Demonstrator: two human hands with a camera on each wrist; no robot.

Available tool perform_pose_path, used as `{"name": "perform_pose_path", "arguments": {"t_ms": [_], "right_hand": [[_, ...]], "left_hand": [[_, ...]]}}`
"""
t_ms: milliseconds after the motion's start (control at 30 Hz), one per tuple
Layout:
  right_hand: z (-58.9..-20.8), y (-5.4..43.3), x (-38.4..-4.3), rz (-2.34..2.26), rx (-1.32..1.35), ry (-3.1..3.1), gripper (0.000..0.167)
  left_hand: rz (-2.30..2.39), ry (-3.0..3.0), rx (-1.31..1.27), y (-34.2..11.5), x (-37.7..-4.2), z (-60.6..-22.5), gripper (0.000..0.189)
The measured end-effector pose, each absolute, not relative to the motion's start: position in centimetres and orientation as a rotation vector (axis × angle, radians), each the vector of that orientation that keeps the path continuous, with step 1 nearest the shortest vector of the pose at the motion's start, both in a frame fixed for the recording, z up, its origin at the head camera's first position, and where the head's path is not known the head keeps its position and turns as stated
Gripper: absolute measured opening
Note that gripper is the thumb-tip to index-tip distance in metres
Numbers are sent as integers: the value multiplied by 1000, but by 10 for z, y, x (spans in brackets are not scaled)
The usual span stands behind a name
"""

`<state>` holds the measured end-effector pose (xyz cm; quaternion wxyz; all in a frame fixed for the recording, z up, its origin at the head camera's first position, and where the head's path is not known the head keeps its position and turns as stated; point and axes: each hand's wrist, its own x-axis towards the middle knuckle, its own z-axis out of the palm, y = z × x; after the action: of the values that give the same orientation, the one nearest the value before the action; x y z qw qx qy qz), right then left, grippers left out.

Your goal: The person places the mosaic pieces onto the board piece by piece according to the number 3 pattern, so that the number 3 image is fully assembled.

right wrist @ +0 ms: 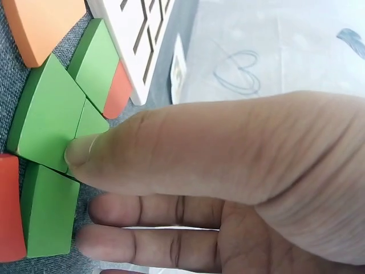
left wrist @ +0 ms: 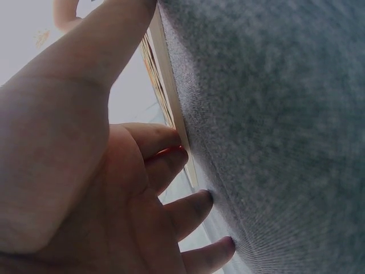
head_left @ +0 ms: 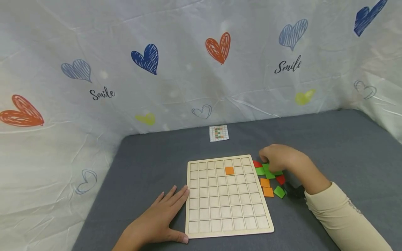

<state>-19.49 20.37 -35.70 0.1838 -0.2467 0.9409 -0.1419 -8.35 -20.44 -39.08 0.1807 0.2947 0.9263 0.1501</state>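
A pale wooden grid board (head_left: 224, 201) lies on the grey cloth, with one orange square tile (head_left: 229, 170) in a cell near its top. My left hand (head_left: 160, 212) is spread at the board's left edge, fingertips and thumb right at the rim. Just right of the board, my right hand (head_left: 277, 157) bends down over a cluster of tiles. In the right wrist view its thumb (right wrist: 85, 157) touches a green tile (right wrist: 45, 114), with the other fingers (right wrist: 154, 245) below. The index fingertip is hidden there, and whether a tile is pinched I cannot tell.
Orange tiles (head_left: 268, 192), a red tile (head_left: 281, 179) and a green tile (head_left: 279, 192) lie loose by the board's right edge. Behind the board is a small card (head_left: 219, 133) with a coloured grid pattern. A white curtain (head_left: 176, 80) printed with hearts hangs behind the table.
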Motion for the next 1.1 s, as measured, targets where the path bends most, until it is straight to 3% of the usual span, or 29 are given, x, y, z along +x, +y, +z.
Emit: {"name": "perform_pose_path", "arguments": {"t_ms": [533,1100], "right_hand": [[-357,195,-194,-408,-748,2669,24],[-357,199,-195,-353,-674,2703,30]], "left_hand": [[428,2604,818,-204,-84,-391,121],[437,2614,824,-204,-84,-391,121]]}}
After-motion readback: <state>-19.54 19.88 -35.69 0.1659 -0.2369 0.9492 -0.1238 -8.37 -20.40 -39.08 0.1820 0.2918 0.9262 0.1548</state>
